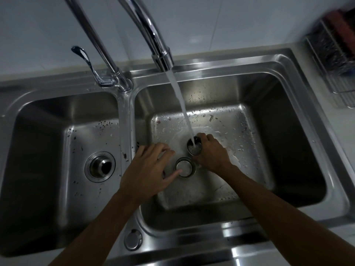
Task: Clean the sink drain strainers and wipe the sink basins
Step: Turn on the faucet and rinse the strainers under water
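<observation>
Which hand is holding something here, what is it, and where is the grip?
The right hand grips the drain strainer around its outer wall, open side up under the water stream. The left hand holds nothing, fingers spread beside the open drain.

The right basin (pixel 288 131) is crowded at its middle: the right hand (pixel 212 153) holds a strainer (pixel 194 146) under the water stream (pixel 181 104), and the left hand (pixel 151 166) lies over the divider (pixel 125 120), fingers beside the open drain (pixel 184 167). Both forearms bar the near edge there. The basin floor toward its right wall and far right corner lies open. Overhead, the faucet spout (pixel 153 37) and lever (pixel 86 62) block the far edge near the divider. The left basin (pixel 38 150) is free, save its drain fitting (pixel 99 166). A wire rack (pixel 334 60) occupies the tabletop's far right corner.
</observation>
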### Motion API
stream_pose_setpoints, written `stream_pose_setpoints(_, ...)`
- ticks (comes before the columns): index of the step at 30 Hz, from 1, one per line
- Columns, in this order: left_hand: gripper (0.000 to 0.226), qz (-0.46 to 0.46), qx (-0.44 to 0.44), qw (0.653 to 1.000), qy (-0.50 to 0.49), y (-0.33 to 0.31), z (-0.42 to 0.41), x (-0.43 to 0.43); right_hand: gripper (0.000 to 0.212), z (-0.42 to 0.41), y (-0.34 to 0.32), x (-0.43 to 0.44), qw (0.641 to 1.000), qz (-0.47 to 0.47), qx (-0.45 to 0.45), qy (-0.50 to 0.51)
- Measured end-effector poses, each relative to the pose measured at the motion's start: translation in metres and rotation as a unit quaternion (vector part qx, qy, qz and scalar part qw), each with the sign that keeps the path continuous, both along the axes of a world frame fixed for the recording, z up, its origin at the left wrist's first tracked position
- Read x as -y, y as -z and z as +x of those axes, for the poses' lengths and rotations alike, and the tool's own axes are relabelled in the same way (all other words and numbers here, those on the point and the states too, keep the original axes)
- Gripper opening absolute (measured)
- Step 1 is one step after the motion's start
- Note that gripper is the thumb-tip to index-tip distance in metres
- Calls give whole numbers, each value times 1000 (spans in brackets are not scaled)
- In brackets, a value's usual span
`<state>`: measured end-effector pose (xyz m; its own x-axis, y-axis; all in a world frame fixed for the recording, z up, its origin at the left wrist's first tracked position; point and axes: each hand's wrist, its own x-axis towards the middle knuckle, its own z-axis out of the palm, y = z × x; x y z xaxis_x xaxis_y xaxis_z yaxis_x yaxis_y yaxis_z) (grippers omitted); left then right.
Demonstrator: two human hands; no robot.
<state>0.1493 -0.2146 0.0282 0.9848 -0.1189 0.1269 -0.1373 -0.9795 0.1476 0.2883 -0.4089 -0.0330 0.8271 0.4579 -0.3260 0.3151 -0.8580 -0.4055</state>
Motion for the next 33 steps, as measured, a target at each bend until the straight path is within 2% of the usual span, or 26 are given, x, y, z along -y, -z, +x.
stream_pose_setpoints(4,54,1,-4,1000,-2,-1,0,0,82,-4,3,2,999,30,-12,-4)
stream_pose_setpoints(6,54,0,-6,1000,-2,-1,0,0,76,0,4,3,998,57,-32,22)
stream_pose_setpoints(8,54,-3,-4,1000,-1,-1,0,0,63,8,1,2,983,116,-86,115)
stream_pose_setpoints(9,53,-5,-3,1000,-1,0,0,0,56,11,-3,2,959,160,-136,190)
stream_pose_setpoints(10,53,-6,-2,1000,0,0,0,0,53,13,-6,1,915,213,-204,276)
stream_pose_setpoints(12,53,-5,-1,1000,1,0,0,0,54,13,-9,2,773,299,-366,423)
stream_pose_setpoints(13,53,-5,0,1000,1,0,0,0,59,11,-10,3,706,318,-432,463)
stream_pose_setpoints(15,53,-7,-2,1000,0,0,0,0,72,7,-10,6,608,331,-528,492)
stream_pose_setpoints(17,54,-5,-5,1000,-1,0,0,0,76,4,-8,8,549,340,-578,500)
stream_pose_setpoints(20,56,-3,-6,1000,-2,0,1,0,69,2,-7,10,506,350,-616,493)
stream_pose_setpoints(26,57,-7,-8,1000,0,-2,1,0,67,2,-11,5,502,358,-640,458)
stream_pose_setpoints(28,55,-7,-5,1000,1,-2,0,0,68,1,-16,1,531,361,-614,459)
stream_pose_setpoints(29,54,-7,-4,1000,2,-3,0,0,65,-1,-19,-1,570,358,-585,452)
stream_pose_setpoints(31,53,-2,-1,1000,3,-3,0,0,52,-4,-22,-2,707,329,-483,399)
stream_pose_setpoints(33,53,0,1,1000,2,-3,0,0,54,-6,-27,-1,836,283,-333,330)
